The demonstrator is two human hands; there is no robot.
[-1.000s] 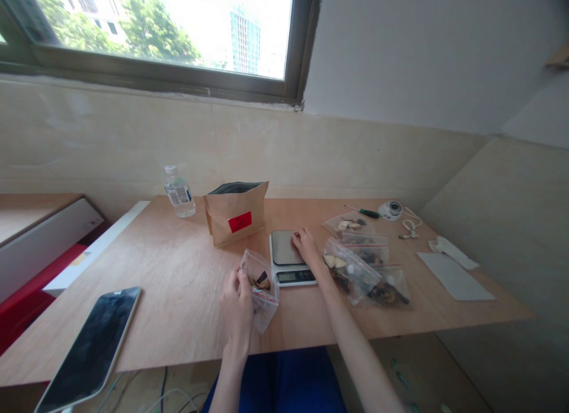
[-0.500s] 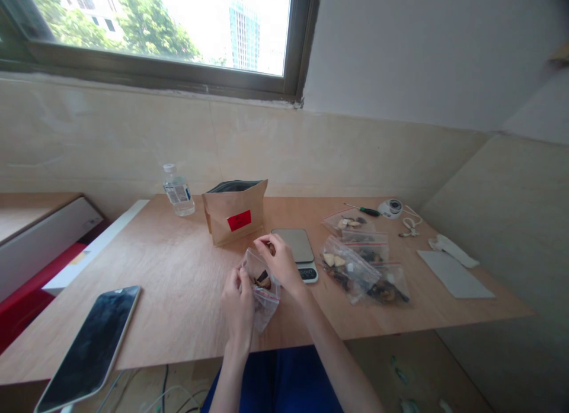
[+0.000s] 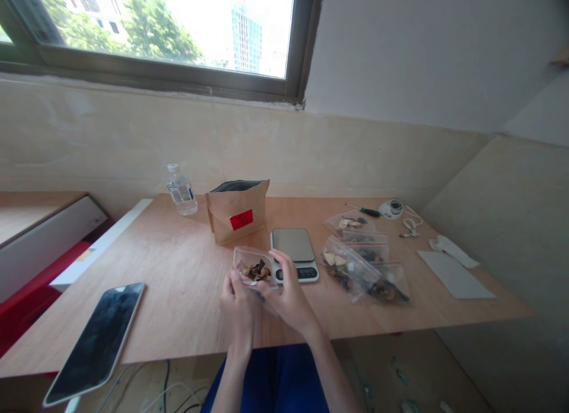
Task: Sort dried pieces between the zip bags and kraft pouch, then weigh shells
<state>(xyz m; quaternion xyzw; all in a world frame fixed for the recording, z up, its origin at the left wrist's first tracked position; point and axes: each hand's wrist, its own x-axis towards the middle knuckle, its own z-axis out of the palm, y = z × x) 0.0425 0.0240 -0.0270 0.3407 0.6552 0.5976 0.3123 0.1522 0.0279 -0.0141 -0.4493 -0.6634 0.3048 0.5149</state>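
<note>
A clear zip bag [image 3: 242, 256] is in front of me, tilted, with brown and dark dried pieces [image 3: 258, 271] in it that look like dried mushrooms. My left hand [image 3: 239, 309] pinches the bag's left side. At its right side is my right hand [image 3: 288, 297], fingers stretched apart, the thumb against the bag near its red strip and the index finger past its upper right corner. No piece shows between those fingers. Just behind the right hand lies a kitchen scale [image 3: 293, 245], its display partly covered. Behind the bag stands an open brown paper pouch [image 3: 237, 214] with a red label.
Several more zip bags [image 3: 351, 268] of dried pieces lie to the right. Farther off are a screwdriver [image 3: 370, 212], a white camera [image 3: 393, 209] and a white sheet [image 3: 456, 275]. A phone [image 3: 95, 342] lies front left, and a water bottle [image 3: 181, 191] stands at the back left.
My right hand has come down and spread its fingers; the brown piece it pinched above the bag is gone from it. The bag has tipped, showing more of its contents.
</note>
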